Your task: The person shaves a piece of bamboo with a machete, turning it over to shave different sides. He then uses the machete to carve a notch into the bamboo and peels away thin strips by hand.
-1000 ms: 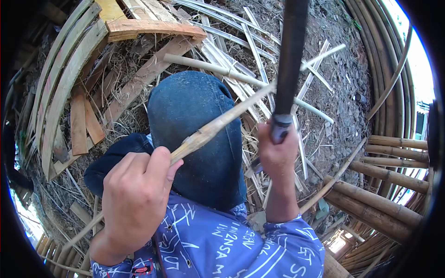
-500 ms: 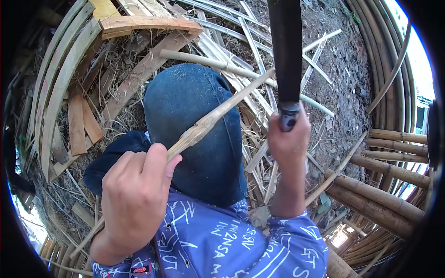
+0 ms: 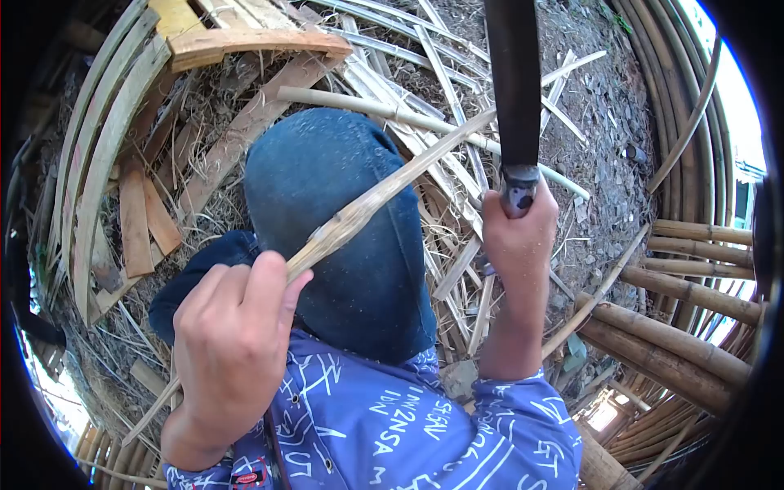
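Observation:
My left hand [image 3: 233, 343] is closed around a pale bamboo stick [image 3: 359, 211], which slants up to the right over my knee. Its middle looks rough and knotted, and its tail end comes out below my wrist. In my right hand [image 3: 521, 233] is a machete [image 3: 513, 82], gripped by its handle with the dark blade pointing away from me. The stick's far tip lies right beside the blade's left edge in this view. My dark trouser knee [image 3: 327, 196] is raised under the stick.
Split bamboo strips [image 3: 441, 73] and shavings litter the ground ahead. Wooden boards [image 3: 261, 41] and curved planks [image 3: 106, 163] lie at the upper left. Thick bamboo poles [image 3: 670, 351] are stacked at the right, with more poles [image 3: 678, 106] along the upper right edge.
My right hand and the machete have shifted slightly to the right. The stick's far tip has moved a little up and right, while my left hand has moved slightly left.

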`<state>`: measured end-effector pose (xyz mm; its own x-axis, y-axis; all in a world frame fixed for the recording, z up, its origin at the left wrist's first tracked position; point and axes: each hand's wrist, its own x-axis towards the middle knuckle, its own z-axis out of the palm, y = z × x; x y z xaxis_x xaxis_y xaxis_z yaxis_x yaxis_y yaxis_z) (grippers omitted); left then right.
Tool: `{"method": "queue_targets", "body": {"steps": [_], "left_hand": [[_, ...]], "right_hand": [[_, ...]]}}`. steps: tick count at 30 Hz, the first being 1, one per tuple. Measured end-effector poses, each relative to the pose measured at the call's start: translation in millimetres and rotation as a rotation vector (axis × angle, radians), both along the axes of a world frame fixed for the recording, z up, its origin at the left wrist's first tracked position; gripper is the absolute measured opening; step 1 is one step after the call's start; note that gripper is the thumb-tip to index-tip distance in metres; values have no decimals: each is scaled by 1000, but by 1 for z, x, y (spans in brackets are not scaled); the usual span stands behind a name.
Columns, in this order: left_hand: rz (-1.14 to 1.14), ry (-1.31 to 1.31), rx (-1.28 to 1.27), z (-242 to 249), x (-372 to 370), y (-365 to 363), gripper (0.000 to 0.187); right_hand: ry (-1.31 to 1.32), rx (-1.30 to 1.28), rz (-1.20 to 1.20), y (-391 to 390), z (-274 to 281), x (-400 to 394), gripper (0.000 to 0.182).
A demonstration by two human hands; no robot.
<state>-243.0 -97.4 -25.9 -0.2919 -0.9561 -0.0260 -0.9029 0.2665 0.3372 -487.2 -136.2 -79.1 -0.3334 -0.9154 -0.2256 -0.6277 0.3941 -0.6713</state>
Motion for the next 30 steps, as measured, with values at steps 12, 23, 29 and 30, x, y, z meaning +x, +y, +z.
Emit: {"method": "queue_targets", "body": {"steps": [12,23,29,30], "left_hand": [[29,-49,-4,5,0,2,21],[37,-7,-7,-5,-1,0,22],[30,-35,-22,2,-4,1,21],[22,-16,-14,-1,-4,1,21]], "right_hand": [[-42,-208,174,20,-13,18,15],[-114,-87,93,9,-5,7,18],[-43,-253,207,21,-10,22,24],[-77,-169,157,17,-5,16,25]]}}
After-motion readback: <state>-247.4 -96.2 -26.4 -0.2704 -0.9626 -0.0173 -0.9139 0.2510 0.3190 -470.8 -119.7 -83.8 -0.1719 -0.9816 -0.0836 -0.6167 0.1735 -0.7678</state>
